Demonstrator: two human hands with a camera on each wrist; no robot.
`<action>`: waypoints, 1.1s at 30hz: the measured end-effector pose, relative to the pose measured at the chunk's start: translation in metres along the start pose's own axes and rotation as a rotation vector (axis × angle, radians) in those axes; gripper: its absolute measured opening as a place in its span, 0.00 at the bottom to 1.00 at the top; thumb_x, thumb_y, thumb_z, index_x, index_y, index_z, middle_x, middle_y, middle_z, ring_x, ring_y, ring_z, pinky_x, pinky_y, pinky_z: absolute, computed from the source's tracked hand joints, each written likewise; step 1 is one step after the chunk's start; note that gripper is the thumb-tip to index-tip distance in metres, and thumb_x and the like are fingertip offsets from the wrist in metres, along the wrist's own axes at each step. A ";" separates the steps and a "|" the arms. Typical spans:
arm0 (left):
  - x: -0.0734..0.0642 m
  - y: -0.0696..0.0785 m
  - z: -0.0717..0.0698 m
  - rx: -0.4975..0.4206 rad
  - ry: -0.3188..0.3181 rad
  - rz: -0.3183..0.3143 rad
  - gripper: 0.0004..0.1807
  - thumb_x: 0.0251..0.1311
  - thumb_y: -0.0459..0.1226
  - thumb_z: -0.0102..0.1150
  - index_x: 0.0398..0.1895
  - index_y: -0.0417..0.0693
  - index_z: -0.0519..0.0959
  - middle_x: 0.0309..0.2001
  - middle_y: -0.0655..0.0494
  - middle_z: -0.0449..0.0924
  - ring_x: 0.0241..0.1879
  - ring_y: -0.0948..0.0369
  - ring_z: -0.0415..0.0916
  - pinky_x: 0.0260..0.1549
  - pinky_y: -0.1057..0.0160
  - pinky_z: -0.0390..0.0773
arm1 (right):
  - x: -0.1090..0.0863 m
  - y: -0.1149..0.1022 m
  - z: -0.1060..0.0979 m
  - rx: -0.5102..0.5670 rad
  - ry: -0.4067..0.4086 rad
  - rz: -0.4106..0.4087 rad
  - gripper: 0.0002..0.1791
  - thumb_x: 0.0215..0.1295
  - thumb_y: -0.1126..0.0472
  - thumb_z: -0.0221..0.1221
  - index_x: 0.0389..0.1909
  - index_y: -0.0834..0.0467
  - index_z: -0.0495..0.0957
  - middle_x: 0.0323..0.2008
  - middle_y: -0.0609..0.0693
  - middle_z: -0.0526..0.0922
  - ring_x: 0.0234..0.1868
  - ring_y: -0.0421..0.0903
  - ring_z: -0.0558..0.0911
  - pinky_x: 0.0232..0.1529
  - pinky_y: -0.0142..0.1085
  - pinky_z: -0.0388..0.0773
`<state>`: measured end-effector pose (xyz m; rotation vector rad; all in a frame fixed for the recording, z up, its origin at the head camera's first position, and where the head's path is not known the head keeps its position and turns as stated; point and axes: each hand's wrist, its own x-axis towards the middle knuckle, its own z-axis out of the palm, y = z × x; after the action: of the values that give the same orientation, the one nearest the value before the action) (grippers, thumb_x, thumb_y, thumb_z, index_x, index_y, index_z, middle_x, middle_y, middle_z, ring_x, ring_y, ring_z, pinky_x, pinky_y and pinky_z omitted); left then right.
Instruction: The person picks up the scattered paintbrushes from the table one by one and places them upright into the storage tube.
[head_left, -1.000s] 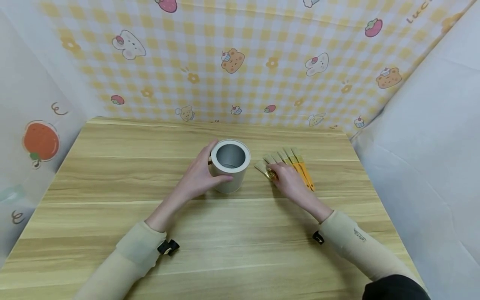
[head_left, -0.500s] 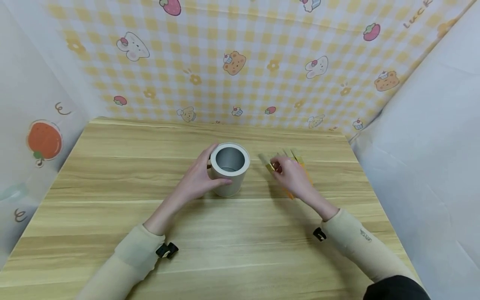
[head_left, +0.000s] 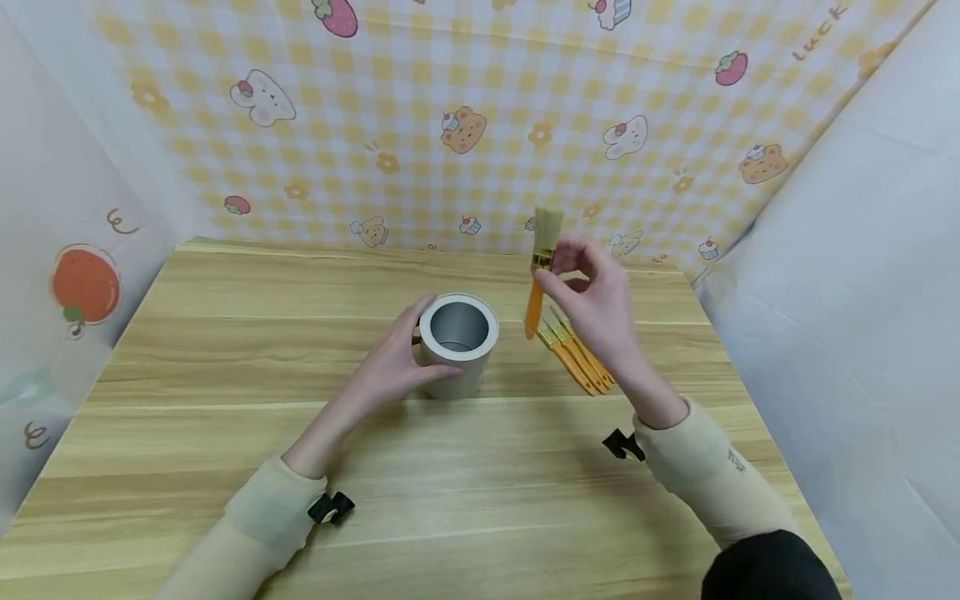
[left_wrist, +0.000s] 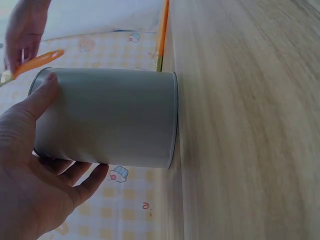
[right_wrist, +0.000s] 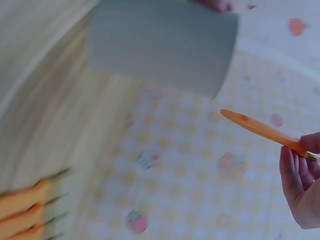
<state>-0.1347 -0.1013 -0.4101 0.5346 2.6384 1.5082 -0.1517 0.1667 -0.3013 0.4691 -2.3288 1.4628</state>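
Evidently the person's left hand (head_left: 390, 358) has a wide hold on a pale gray canister (head_left: 476, 372), its thumb on the near side and its fingers around the far side. The canister stands upright on the wood-grain table (head_left: 450, 492), mouth up, with nothing seen inside. The right hand (head_left: 602, 293) pinches a flat paintbrush (head_left: 543, 257) narrowly, close to the metal band, between thumb and fingertips. That brush hangs in the air just to the right of the canister, slightly tilted, bristles up and orange handle down, touching neither the canister nor the table. Below it, the other brushes (head_left: 577, 358) lie side by side on the table; the hand and forearm partly hide them, so the full count cannot be told.

The likeliest trouble seems to lie in that pinch: with the grip so high, a knock of the handle tip against the rim could swivel the brush or work it loose. A hard sideways push there might also tip the canister if the left hand slackened. Lowering the right wrist could disturb the neat row beneath.
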 end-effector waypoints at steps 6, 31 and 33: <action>-0.001 0.000 0.001 -0.015 -0.037 0.021 0.63 0.47 0.49 0.83 0.82 0.52 0.52 0.77 0.51 0.64 0.71 0.49 0.70 0.68 0.46 0.77 | 0.002 -0.020 0.028 0.181 0.003 -0.069 0.15 0.65 0.71 0.66 0.51 0.67 0.78 0.41 0.48 0.82 0.39 0.41 0.84 0.38 0.33 0.88; -0.007 -0.001 0.002 -0.021 -0.079 0.059 0.60 0.51 0.49 0.80 0.83 0.53 0.51 0.79 0.51 0.60 0.72 0.51 0.69 0.67 0.48 0.78 | -0.013 0.005 0.067 -0.163 -0.200 -0.184 0.06 0.65 0.60 0.70 0.41 0.55 0.86 0.31 0.48 0.86 0.27 0.39 0.78 0.30 0.29 0.77; -0.007 -0.001 0.002 -0.022 -0.084 0.056 0.60 0.51 0.49 0.80 0.83 0.53 0.51 0.79 0.51 0.60 0.72 0.51 0.69 0.67 0.48 0.78 | -0.014 0.008 0.069 -0.189 -0.216 -0.183 0.07 0.64 0.60 0.71 0.41 0.56 0.86 0.30 0.48 0.86 0.27 0.39 0.77 0.28 0.29 0.76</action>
<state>-0.1275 -0.1021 -0.4131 0.6610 2.5617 1.4922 -0.1510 0.1085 -0.3421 0.7973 -2.4823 1.1452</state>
